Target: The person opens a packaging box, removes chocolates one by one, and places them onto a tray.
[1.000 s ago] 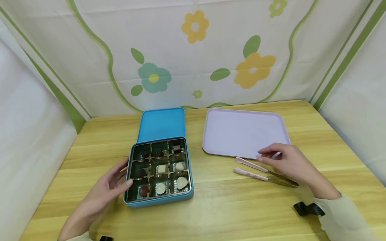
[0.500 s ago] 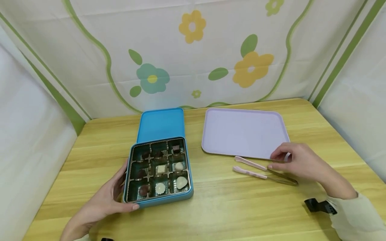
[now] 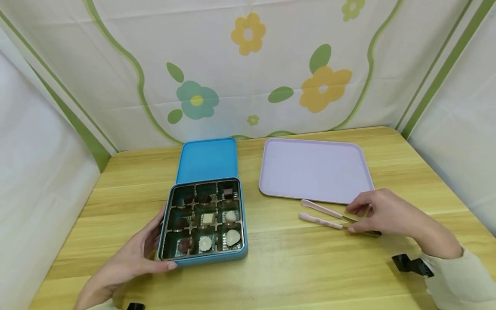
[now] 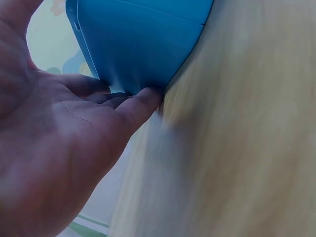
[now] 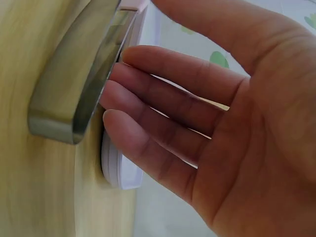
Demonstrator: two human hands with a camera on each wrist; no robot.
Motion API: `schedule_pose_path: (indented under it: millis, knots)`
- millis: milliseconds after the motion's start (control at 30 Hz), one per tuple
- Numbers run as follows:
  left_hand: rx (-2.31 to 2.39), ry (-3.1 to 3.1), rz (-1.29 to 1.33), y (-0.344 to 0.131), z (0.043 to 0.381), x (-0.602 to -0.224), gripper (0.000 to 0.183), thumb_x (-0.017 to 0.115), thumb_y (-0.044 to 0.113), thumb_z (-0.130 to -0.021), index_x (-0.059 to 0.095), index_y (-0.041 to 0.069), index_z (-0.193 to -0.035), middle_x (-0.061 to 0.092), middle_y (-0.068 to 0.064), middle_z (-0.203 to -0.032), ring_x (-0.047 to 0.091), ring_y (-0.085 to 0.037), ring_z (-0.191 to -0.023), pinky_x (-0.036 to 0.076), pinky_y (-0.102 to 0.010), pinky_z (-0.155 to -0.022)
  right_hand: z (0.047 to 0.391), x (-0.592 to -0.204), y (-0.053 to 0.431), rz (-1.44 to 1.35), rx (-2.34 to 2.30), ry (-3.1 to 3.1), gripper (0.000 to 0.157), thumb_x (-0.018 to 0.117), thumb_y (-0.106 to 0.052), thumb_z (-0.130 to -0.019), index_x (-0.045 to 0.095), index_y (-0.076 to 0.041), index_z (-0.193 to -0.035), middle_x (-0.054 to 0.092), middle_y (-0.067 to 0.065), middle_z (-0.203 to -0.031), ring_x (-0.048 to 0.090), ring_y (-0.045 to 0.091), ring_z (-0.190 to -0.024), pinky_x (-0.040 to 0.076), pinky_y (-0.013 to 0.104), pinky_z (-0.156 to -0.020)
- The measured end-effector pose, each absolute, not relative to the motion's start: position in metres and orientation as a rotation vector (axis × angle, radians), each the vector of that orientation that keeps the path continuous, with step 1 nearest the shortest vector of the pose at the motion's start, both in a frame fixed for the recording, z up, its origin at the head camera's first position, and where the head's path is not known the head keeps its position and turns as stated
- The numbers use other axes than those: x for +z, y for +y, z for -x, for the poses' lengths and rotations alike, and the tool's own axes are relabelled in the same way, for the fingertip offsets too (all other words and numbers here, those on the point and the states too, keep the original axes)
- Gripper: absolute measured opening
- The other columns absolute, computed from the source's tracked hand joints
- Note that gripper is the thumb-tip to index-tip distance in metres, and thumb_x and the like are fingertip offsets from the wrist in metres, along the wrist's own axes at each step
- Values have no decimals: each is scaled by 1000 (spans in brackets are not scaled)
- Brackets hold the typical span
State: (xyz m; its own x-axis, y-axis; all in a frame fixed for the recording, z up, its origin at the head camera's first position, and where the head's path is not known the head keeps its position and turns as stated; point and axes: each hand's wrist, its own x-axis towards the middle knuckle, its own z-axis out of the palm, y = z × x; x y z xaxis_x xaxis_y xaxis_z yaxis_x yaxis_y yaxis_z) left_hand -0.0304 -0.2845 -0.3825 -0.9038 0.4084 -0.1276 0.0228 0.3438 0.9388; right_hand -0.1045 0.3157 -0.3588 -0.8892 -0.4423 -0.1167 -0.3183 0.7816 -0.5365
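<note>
My left hand [image 3: 133, 256] grips the near left corner of a blue chocolate tin [image 3: 209, 258], thumb along its front and fingers against the left side. In the left wrist view, fingertips meet the tin's blue wall [image 4: 143, 44]. Chocolates [image 3: 233, 237], dark and white, sit in the tin's compartments. Pink-handled metal tongs [image 3: 321, 221] lie spread on the table, bend toward the right. My right hand [image 3: 391, 215] straddles them, thumb at the near arm and fingertips at the far arm. In the right wrist view its fingers extend behind the metal tongs [image 5: 64, 94], fairly straight.
Behind the tin lies its blue lid [image 3: 207, 159]. A lilac tray [image 3: 314, 170] rests at the back right, its front edge close to the tongs and right hand. A floral curtain [image 3: 248, 86] stands behind the wooden table [image 3: 279, 275].
My left thumb has moved down from the tin's left rim to its front. My right hand has moved right and nearer, from the tray's front edge to around the tongs.
</note>
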Motion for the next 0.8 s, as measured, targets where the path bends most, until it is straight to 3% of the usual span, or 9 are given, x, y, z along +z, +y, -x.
schedule_pose_path:
  millis: [267, 400, 500, 533, 800]
  knots:
    - [1586, 2264, -393, -282, 30, -385, 132, 90, 5, -84, -2, 29, -175, 4, -25, -180, 37, 19, -143, 34, -5, -111, 104, -365, 312, 653, -740, 2709, 35, 100, -38, -74, 79, -21, -97, 70, -13, -88, 59, -1, -78, 53, 22, -67]
    - [1537, 2295, -300, -281, 27, -383, 130, 91, 11, -85, 1, 36, -174, 6, -20, -181, 29, -16, -161, 34, -5, -109, 103, -366, 309, 616, -708, 2676, 35, 100, -35, -73, 76, -22, -95, 67, -11, -86, 56, 1, -77, 51, 23, -66]
    - [1523, 2291, -269, -280, 27, -381, 130, 92, 14, -85, 0, 37, -174, 6, -17, -182, 17, -47, -162, 34, -5, -109, 99, -366, 307, 581, -688, 2656, 36, 100, -34, -73, 74, -22, -94, 65, -9, -84, 54, 2, -75, 49, 23, -66]
    - [1524, 2288, -272, -280, 27, -380, 130, 92, 15, -85, 0, 36, -174, 5, -18, -182, 16, -52, -162, 34, -4, -108, 98, -366, 306, 578, -685, 2651, 36, 100, -34, -73, 73, -22, -94, 64, -9, -84, 53, 2, -75, 49, 24, -65]
    - [1481, 2318, -242, -282, 29, -381, 133, 94, 17, -83, -2, 32, -174, 5, -18, -182, 15, -53, -163, 32, -4, -108, 88, -367, 303, 564, -706, 2638, 35, 99, -32, -76, 71, -21, -93, 62, -8, -83, 52, 2, -74, 48, 24, -65]
